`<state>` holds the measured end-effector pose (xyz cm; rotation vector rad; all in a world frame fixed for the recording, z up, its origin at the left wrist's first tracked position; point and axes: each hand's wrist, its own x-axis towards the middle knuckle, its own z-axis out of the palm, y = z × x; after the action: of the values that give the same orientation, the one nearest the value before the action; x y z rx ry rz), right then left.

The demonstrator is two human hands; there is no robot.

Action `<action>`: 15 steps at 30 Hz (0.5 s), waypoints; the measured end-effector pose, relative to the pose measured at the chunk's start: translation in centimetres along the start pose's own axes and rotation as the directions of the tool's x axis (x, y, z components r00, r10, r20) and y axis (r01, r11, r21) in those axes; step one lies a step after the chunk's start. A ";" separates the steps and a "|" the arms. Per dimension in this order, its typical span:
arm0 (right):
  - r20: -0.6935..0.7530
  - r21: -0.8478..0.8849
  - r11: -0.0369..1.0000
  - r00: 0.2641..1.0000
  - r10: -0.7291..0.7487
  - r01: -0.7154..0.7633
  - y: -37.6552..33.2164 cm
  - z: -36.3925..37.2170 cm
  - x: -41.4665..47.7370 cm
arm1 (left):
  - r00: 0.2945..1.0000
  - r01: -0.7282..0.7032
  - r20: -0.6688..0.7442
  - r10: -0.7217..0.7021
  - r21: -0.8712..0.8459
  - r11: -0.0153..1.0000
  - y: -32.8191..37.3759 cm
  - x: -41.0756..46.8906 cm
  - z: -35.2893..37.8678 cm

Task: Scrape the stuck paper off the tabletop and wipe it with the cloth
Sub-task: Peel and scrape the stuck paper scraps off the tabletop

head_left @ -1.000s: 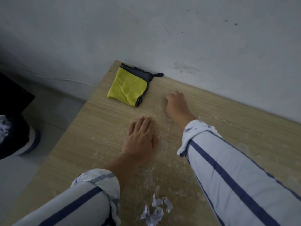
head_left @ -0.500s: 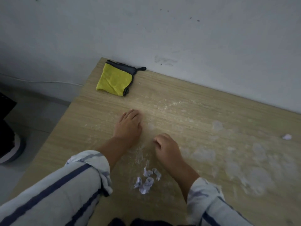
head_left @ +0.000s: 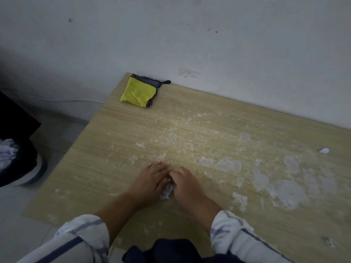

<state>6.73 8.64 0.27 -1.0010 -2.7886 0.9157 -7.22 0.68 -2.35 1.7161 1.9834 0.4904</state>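
Item, far left: a dark bin (head_left: pixel 17 164) is standing on the floor beside the desk (head_left: pixel 95 168), with pale crumpled paper showing at its mouth.

Item, back left corner of the desk: a folded yellow cloth (head_left: pixel 137 93) with dark edging is lying flat, its hanging loop pointing toward the wall (head_left: pixel 190 44), well apart from both hands.

Item, near edge, centre: the left hand (head_left: pixel 150 184) is resting palm down on the desk, fingers extended and close together, its inner edge pressing against a small wad of scraped paper (head_left: pixel 167 191). A striped sleeve (head_left: pixel 81 238) is rolled back on that forearm.

Item, just right of it: the right hand (head_left: pixel 187 185) is lying with fingers curled in, closing on the same wad from the other side; whether the fingertips are actually pinching the paper cannot be told. The two hands are nearly touching above the wad.

Item, centre to right: patches of stuck paper residue (head_left: pixel 281 186) are clinging to the wood-grain surface, thin and speckled toward the middle, thicker and whiter toward the right.

Item, far right: one loose paper scrap (head_left: pixel 324 150) is lying alone on the desk, well apart from the hands.
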 end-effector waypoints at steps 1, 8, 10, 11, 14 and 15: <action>0.002 -0.010 1.000 1.000 -0.007 0.007 -0.1 0.0 -0.3 | 1.000 0.017 -0.010 -0.017 0.002 1.000 0.2 0.0 0.2; -0.097 0.003 0.994 0.989 0.110 -0.110 2.7 -1.1 -2.9 | 0.983 0.142 -0.133 -0.124 0.141 0.980 2.9 0.7 0.8; -0.128 -0.042 0.981 0.974 0.185 -0.191 4.2 -1.6 -4.2 | 0.978 0.164 -0.159 -0.137 0.172 0.971 4.8 1.3 1.1; -0.135 -0.067 0.969 0.965 0.226 -0.237 4.9 -1.8 -5.0 | 0.981 0.148 -0.154 -0.118 0.200 0.968 5.9 1.7 1.3; -0.166 -0.122 0.938 0.938 0.304 -0.326 7.1 -2.4 -7.8 | 0.999 0.021 -0.051 -0.006 0.297 0.955 9.1 2.7 3.2; -0.160 -0.131 0.924 0.928 0.337 -0.359 7.8 -2.5 -8.9 | 1.000 -0.019 0.001 0.020 0.315 0.949 10.2 3.0 4.1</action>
<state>18.80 9.48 -0.53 -1.5599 -2.6487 0.6253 3.08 5.04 -0.46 1.9235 2.1391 0.1866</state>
